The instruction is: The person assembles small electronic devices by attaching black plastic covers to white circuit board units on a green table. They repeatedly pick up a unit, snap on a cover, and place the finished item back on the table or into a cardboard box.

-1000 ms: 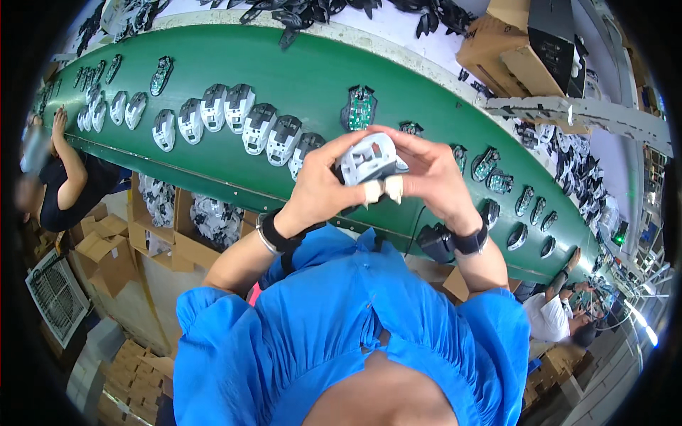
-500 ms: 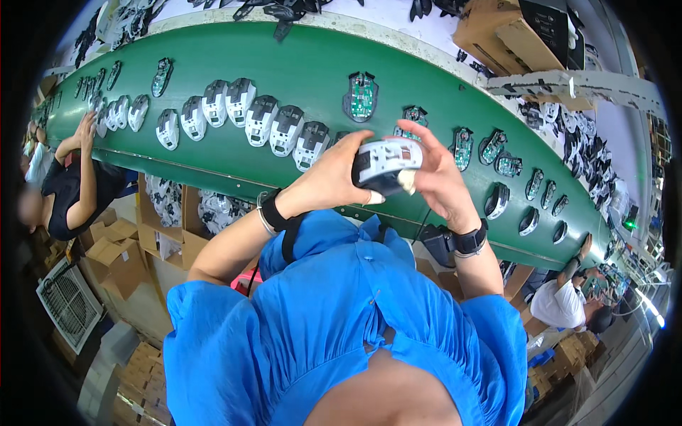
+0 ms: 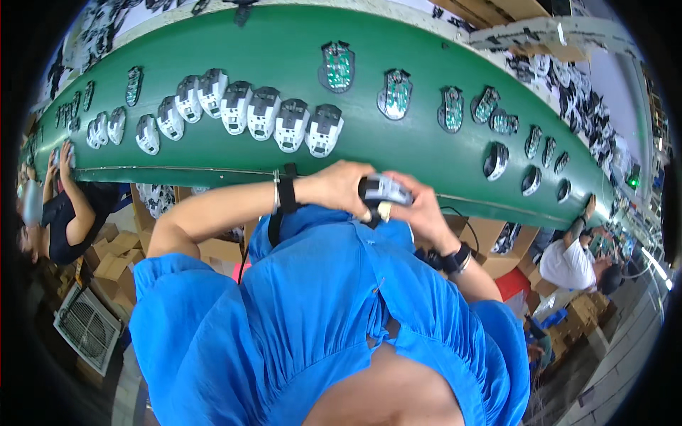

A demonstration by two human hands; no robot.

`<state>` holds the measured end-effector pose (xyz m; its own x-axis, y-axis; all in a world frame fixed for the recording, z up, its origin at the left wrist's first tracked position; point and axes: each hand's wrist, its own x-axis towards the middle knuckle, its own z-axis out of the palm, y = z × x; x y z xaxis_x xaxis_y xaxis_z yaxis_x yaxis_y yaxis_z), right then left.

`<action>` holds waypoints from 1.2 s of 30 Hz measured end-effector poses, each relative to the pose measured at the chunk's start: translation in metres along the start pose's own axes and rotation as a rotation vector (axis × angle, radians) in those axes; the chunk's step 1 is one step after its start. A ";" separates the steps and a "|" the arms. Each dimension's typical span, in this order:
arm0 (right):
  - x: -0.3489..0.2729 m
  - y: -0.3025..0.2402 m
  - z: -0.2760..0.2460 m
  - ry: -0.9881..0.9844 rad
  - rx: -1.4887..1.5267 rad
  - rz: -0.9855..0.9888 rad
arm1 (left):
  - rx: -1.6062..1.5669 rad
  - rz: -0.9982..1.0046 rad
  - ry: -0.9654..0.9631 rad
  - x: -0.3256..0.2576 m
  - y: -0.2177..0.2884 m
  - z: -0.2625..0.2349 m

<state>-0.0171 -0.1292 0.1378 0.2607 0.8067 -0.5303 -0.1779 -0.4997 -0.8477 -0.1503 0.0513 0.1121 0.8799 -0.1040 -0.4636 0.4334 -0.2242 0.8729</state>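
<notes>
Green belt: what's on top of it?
On the green belt: white-and-black mouse shells in a row, and circuit boards in dark bases. Covered: any part of it behind the left hand, right hand and held mouse.

The fingers of the left hand (image 3: 339, 187) and right hand (image 3: 425, 213) partly cover the 2 ends of the mouse (image 3: 389, 189), its underside hidden. The lower edge cuts off the blue garment (image 3: 312, 298); the upper edge, the carton (image 3: 522, 8). Far-left parts (image 3: 40, 133) on the belt (image 3: 284, 46) are too small to tell.
</notes>
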 end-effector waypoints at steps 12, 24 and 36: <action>0.024 -0.053 -0.014 0.136 -0.392 -0.276 | 0.186 0.077 0.126 0.014 0.035 -0.051; 0.047 0.143 -0.106 1.408 -0.594 0.039 | 0.772 -0.135 0.844 0.013 -0.044 -0.017; 0.293 -0.064 -0.085 0.688 -0.538 -0.594 | 0.618 -0.501 1.028 -0.004 -0.088 -0.028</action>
<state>0.1514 0.1127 0.0352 0.6798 0.6991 0.2217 0.5554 -0.2932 -0.7782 -0.1860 0.0987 0.0416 0.5141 0.8448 -0.1486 0.8379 -0.4575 0.2977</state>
